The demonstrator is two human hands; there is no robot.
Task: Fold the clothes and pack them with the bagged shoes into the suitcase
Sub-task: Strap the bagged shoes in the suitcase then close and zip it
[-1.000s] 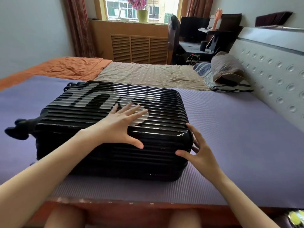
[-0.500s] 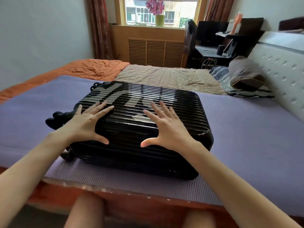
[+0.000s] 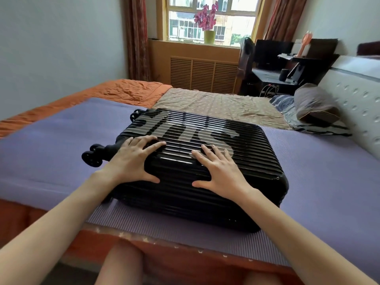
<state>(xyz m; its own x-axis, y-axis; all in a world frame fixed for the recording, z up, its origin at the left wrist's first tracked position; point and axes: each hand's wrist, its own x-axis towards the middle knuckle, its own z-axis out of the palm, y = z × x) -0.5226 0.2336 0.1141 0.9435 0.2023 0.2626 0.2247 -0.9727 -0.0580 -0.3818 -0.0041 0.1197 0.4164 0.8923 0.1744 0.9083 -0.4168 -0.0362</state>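
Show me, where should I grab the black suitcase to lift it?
Probably its two short ends, one hand from each side. The suitcase lies flat and shut on the bed, its ribbed top is wide and smooth, and no handle shows. Mind the wheels at the left end.

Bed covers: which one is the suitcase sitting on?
The purple ribbed mat, nearest the camera. The orange blanket and tan patterned sheet lie farther back, beyond the black suitcase.

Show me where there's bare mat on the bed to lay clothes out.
Widest: purple mat between suitcase and headboard. Also bare: mat left of the wheels, up to the orange blanket. Crowded: the pillow corner; only a thin strip lies before the suitcase.
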